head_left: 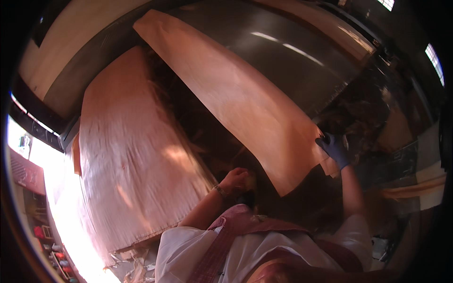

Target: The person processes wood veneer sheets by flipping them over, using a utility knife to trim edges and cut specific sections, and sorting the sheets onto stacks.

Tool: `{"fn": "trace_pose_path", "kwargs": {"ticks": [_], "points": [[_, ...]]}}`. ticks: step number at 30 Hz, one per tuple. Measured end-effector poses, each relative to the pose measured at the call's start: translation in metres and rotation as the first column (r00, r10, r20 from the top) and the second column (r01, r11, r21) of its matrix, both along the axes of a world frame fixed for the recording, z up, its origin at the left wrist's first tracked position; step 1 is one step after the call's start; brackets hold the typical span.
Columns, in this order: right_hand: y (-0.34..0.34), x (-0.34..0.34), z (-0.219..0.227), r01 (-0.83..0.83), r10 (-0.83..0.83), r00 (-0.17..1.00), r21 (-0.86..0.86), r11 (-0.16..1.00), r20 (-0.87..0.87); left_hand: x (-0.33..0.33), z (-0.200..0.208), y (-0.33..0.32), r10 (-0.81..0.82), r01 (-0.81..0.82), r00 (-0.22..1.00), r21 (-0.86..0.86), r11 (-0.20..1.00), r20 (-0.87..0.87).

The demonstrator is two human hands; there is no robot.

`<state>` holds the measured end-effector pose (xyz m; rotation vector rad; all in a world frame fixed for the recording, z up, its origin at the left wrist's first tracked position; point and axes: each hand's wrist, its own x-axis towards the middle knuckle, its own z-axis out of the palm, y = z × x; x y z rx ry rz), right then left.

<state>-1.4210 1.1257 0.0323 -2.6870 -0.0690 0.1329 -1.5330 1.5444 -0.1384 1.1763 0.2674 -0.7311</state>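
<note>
A long, thin sheet of orange-tan wood veneer [236,94] slants from the far left down to my right side. My right hand [334,150], in a blue glove with dark fingertips, is closed on its near right edge, where the sheet bends and has a ragged corner. My left hand [237,182] is bare, with a band at the wrist. Its fingers are curled in front of my body, beside the near corner of a tall veneer stack [137,155]. Whatever it may hold is hidden in shadow.
A dark, shiny metal surface [283,56] lies beyond the sheet. Torn veneer scraps [363,115] are heaped at the right, and more scraps [137,269] lie below the stack's near edge. A dark gap with loose strips separates stack and sheet. Bright daylight comes in at the left.
</note>
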Motion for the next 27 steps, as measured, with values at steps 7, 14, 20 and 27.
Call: {"fn": "trace_pose_path", "kwargs": {"ticks": [7, 14, 20, 27], "points": [[-0.093, 0.204, -0.063, 0.185, 0.083, 0.920, 0.610, 0.770, -0.383, 0.193, 0.001, -0.087, 0.191, -0.196, 0.978, 0.055, 0.979, 0.087], [-0.120, 0.380, -0.114, 0.213, 0.393, 0.846, 0.904, 0.371, -0.360, 0.374, 0.044, -0.185, 0.227, -0.225, 0.974, -0.066, 0.972, 0.026], [-0.166, 0.380, -0.147, 0.498, 0.503, 0.738, 0.866, 0.042, -0.449, 0.470, 0.028, -0.239, 0.518, -0.523, 0.847, -0.018, 0.852, -0.121], [-0.267, 0.479, -0.093, 0.531, 0.006, 0.834, 0.807, 0.258, -0.551, 0.540, 0.013, -0.304, 0.659, -0.677, 0.735, 0.106, 0.729, 0.160]]}}
